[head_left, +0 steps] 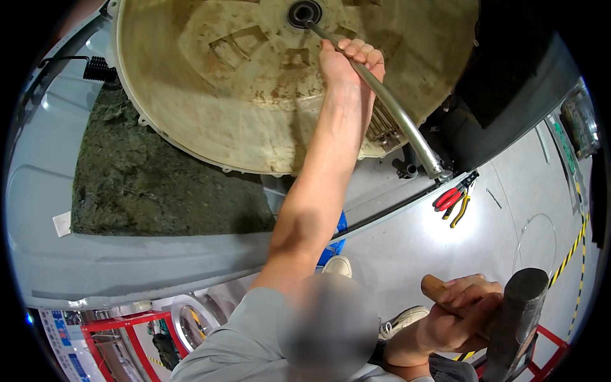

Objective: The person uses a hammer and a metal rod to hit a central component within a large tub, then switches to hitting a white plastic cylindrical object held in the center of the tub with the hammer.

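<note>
My left hand (350, 67) grips a long metal bar (407, 127), which slants from low right up to a dark ring bearing (294, 14) at the centre of a large round, stained cream plastic tub (191, 108). The bar's upper tip rests at the bearing's middle. Low at the right, my right hand (461, 312) is closed round the wooden handle of a hammer (519, 318) with a heavy dark steel head, held apart from the bar.
The tub lies in a grey metal housing (44, 242) with a dark mottled pad (140, 204) and a black spring (98, 70). Red and yellow-handled pliers (455, 200) lie right, near a wire loop (534, 223). Red frames (127, 321) and striped floor tape (566, 254) show lower down.
</note>
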Available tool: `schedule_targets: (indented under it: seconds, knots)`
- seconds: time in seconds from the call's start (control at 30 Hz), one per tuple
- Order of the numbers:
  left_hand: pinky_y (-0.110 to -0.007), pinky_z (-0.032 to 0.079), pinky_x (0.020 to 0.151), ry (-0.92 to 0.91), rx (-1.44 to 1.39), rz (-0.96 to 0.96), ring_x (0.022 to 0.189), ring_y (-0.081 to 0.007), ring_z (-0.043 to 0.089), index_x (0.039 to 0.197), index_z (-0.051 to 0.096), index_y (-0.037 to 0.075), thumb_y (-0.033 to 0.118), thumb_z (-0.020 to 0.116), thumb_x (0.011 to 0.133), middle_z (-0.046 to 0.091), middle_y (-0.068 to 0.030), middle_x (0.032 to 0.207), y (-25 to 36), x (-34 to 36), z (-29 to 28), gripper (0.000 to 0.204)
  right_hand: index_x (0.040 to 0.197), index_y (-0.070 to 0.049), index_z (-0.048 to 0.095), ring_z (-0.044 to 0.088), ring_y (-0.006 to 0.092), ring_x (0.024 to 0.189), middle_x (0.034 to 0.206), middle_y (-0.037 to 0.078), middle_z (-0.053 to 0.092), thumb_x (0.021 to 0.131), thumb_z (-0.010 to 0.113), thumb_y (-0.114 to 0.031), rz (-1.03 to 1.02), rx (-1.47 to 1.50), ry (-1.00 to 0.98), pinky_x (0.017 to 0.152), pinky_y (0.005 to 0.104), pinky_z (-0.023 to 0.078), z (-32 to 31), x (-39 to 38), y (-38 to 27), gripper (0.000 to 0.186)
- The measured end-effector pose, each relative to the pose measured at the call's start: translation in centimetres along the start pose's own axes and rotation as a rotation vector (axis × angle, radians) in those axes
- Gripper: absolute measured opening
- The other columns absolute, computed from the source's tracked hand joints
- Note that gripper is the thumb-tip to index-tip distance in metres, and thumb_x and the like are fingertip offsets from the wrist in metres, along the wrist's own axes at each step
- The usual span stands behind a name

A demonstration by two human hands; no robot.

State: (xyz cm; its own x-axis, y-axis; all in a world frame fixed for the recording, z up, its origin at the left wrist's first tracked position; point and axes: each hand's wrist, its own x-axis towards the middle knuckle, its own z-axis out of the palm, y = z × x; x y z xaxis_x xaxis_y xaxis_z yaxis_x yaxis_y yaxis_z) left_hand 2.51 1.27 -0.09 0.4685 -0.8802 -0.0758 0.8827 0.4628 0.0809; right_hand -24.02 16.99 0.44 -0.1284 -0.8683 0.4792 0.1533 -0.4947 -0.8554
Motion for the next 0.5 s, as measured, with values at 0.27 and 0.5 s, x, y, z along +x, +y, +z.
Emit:
schedule_targets:
  seconds: [0.27, 0.5]
  knots:
    - [-0.023, 0.021, 0.037, -0.011, -0.011, 0.010, 0.039, -0.0104, 0.025, 0.061, 0.034, 0.014, 0.050, 0.019, 0.092, 0.029, 0.0034, 0.048, -0.4, 0.1, -0.1, 0.050, 0.066, -0.006, 0.040, 0.035, 0.0072, 0.039, 0.051, 0.001, 0.036, 0.092, 0.039, -0.018, 0.009, -0.041, 0.029, 0.041, 0.0212, 0.036, 1.3, -1.5, 1.2, 0.029]
    - [-0.023, 0.021, 0.037, 0.005, 0.046, 0.091, 0.037, -0.0099, 0.026, 0.060, 0.034, 0.011, 0.044, 0.017, 0.093, 0.030, 0.0033, 0.046, 0.2, 0.3, 0.0, 0.050, 0.096, 0.007, 0.049, 0.042, 0.0074, 0.041, 0.055, 0.004, 0.046, 0.083, 0.052, 0.003, 0.065, -0.058, -0.089, 0.035, 0.0197, 0.032, 2.4, -1.0, 4.3, 0.014]
